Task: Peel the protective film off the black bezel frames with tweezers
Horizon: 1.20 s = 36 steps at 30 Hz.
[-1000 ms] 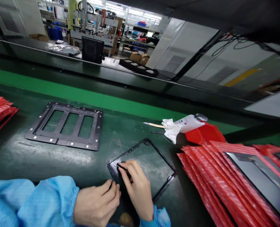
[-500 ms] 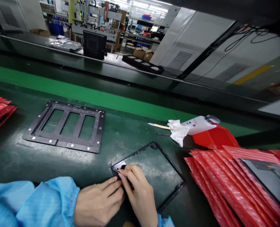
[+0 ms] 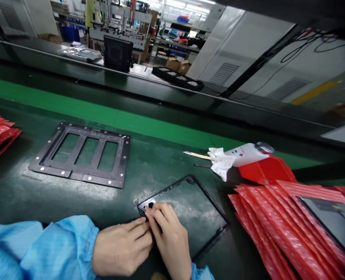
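Note:
On the green bench lies a thin black rectangular frame (image 3: 210,200), set at an angle. My left hand (image 3: 122,245) rests at its near-left edge, fingers close together and pressing on the frame. My right hand (image 3: 170,235) is over the same corner, thumb and fingertips pinching a slim shiny tool that looks like tweezers, mostly hidden by the fingers. Under these fingertips a small white piece (image 3: 146,203) with a black spot shows inside the corner. The fingertips of both hands nearly meet.
A black three-slot fixture (image 3: 84,155) lies to the left. Red bubble bags (image 3: 265,217) are piled on the right, with more red bags (image 3: 0,136) at far left. Behind are a white bottle (image 3: 245,154), a tissue (image 3: 221,163), a pale-handled blade (image 3: 197,155) and a red bin (image 3: 268,169).
My right fingertips have shifted slightly at the frame's corner, and the tool shows less. My left hand stays on the frame. The view has moved a little.

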Tool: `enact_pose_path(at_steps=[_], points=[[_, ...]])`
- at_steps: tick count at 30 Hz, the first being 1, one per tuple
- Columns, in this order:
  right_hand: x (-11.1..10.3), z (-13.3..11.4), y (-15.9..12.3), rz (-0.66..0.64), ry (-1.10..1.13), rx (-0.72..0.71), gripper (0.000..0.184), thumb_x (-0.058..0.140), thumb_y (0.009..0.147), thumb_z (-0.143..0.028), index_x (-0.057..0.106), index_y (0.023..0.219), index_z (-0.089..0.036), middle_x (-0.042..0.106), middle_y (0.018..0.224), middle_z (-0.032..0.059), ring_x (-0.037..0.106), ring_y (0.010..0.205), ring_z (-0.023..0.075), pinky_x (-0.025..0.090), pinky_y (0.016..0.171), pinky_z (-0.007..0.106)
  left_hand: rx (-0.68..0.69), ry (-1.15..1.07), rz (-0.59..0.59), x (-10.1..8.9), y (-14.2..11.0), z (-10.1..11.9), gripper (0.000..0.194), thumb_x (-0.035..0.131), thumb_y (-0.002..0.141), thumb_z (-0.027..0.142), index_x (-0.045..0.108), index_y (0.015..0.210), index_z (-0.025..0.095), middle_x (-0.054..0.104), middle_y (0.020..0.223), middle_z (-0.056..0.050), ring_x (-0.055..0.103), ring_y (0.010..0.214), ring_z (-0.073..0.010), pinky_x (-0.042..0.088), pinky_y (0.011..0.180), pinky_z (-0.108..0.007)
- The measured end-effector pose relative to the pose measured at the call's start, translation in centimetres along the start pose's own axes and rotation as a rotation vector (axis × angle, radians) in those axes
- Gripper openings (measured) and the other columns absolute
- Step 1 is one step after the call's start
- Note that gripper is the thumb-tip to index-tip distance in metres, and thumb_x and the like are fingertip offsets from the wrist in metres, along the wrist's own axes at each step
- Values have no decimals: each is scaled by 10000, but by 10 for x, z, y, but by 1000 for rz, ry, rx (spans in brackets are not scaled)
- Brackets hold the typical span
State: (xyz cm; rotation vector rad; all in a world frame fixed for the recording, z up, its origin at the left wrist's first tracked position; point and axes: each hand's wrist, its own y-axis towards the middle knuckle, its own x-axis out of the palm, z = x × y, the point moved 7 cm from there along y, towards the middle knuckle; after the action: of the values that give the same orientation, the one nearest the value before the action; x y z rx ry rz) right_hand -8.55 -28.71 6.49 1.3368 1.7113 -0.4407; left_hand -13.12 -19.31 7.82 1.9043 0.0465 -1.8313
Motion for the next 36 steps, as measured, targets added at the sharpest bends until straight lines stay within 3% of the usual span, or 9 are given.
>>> enact_pose_path(at_steps=[16,28,33,36], points=[[2,-5,4,41,-56,-19,216,345,1026,-205,515,892,-205,555,897,35,530,842,192,413,739,311,5,-11,-1,0,-1,0,285,392,964,221,618,1093,103,612,1118,-102,580,1084,-212,330,1117,-351],[-5,-1,3,109,-29,13,225,354,1026,-228,564,946,-210,583,946,44,561,884,189,433,751,304,-5,-3,19,1,-1,-1,277,396,966,219,622,1079,105,606,1148,-110,578,1082,-193,332,1110,-328],[-18,7,0,231,-19,63,177,413,1010,-239,566,926,-210,569,956,46,571,909,188,441,764,300,-9,6,52,1,-3,0,266,407,960,217,625,1065,107,610,1110,-102,554,1125,-206,342,1102,-334],[-16,5,0,196,-4,47,171,419,1007,-240,572,935,-212,575,963,42,575,916,186,449,772,300,-6,3,34,1,-2,0,262,406,961,213,624,1065,112,608,1126,-97,564,1103,-191,328,1112,-326]])
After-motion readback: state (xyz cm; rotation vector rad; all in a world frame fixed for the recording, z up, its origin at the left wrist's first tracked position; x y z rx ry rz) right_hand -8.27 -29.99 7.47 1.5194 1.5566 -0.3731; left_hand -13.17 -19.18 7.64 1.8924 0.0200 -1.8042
